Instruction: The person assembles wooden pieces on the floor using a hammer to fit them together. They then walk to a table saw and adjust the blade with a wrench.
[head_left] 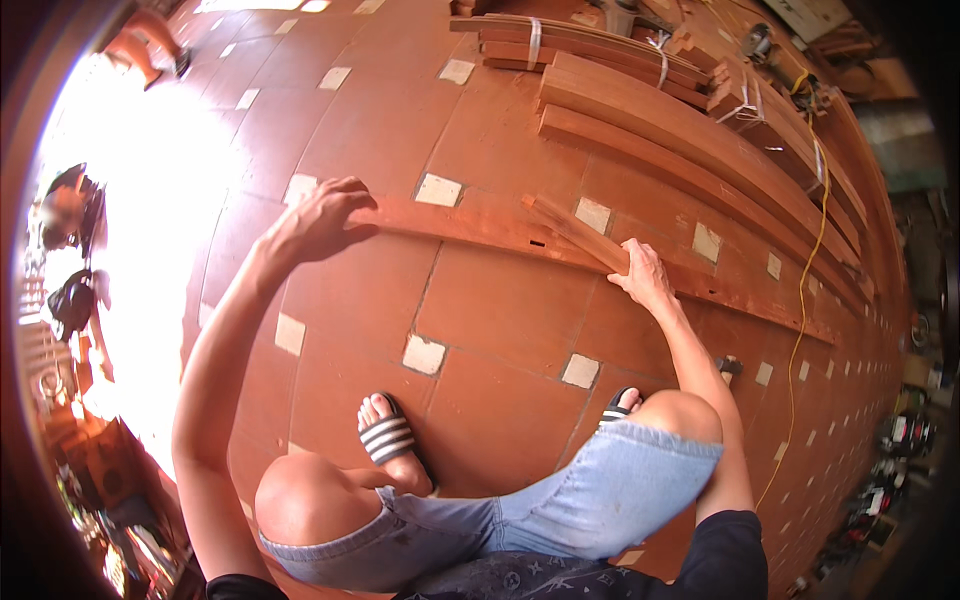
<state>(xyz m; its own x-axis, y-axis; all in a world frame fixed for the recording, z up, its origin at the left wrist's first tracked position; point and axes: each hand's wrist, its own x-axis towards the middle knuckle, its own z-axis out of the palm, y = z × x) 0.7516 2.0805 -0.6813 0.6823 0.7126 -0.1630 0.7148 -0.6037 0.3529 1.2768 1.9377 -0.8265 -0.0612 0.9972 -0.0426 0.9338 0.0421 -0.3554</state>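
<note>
A long reddish wooden board (460, 225) with small dark slots cut in it lies across the tiled floor in front of me. At its left end is my left hand (318, 222), fingers curved, with the board's end between thumb and fingers. My right hand (643, 275) is closed round the near end of a shorter wooden piece (575, 232). This piece slants across the long board, its far end pointing up and left. Whether it rests on the board or is held just above it, I cannot tell.
Several thick timber beams (690, 150) lie at the far right, beside strapped bundles of wood (590, 45). A yellow cable (808, 300) crosses the floor on the right. Near my right forearm is a dark tool head (730, 367), partly hidden. Another person's legs (145, 45) show at far left.
</note>
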